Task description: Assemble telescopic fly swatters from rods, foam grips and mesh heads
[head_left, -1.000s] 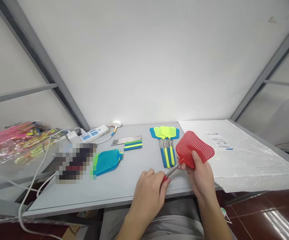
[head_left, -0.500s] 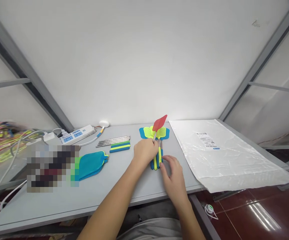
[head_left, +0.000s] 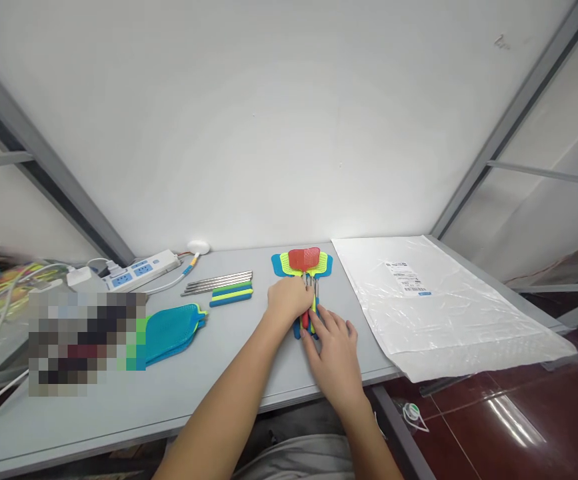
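Observation:
A red fly swatter [head_left: 305, 259] lies on top of several blue and yellow-green fly swatters [head_left: 323, 265], all with heads pointing toward the wall. My left hand [head_left: 289, 297] is closed around the metal shaft of the red one, from the left. Its red handle [head_left: 305, 319] shows below that hand, among the other handles. At the handles' lower right side, my right hand [head_left: 336, 350] has its fingers apart. Thumb and forefinger touch the handle ends, which they partly hide.
Loose metal rods [head_left: 219, 283] and coloured handles [head_left: 231, 294] lie left of the swatters. Farther left are a pile of blue swatter heads [head_left: 171, 332] and a power strip [head_left: 143, 270] with cables. A white plastic mailer [head_left: 439, 320] covers the right side of the table [head_left: 239, 353].
The red swatter has come down from a tilted, raised position to lie flat over the other swatters. My right hand has shifted left, onto the handle ends. The view has turned slightly.

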`<state>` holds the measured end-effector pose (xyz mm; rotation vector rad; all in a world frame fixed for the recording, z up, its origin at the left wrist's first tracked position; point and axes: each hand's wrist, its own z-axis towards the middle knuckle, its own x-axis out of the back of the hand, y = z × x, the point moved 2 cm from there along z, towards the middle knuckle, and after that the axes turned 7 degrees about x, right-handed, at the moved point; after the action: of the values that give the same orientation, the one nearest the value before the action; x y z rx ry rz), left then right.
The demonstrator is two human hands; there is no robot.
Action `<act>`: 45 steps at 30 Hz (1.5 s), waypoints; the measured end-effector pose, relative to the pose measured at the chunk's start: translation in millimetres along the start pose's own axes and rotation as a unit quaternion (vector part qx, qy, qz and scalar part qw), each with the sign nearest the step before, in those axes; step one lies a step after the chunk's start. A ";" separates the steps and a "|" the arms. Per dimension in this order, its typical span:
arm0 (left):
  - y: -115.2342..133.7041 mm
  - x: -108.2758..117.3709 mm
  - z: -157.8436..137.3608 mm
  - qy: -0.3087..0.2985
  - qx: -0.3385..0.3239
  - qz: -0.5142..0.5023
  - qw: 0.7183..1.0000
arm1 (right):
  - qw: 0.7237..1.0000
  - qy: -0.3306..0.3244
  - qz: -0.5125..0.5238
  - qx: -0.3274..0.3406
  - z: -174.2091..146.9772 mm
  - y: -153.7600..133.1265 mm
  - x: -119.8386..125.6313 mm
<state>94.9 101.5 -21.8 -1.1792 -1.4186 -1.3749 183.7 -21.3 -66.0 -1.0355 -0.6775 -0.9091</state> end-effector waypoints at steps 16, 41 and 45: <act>0.5 -11.4 -0.8 0.012 -0.015 -0.015 1.000 | 1.000 -0.019 -0.001 0.008 -1.8 1.2 -3.5; -3.9 -11.2 -12.4 0.042 -0.034 -0.019 0.998 | 0.999 -0.004 0.027 0.037 -4.0 2.5 -9.6; -5.9 -12.4 -12.5 0.048 -0.034 -0.019 0.998 | 0.999 -0.002 0.025 0.042 -4.4 3.1 -10.5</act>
<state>91.3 88.2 -34.3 -1.1196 -1.3421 -1.4973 181.7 -21.5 -77.6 -0.9749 -0.6844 -0.8279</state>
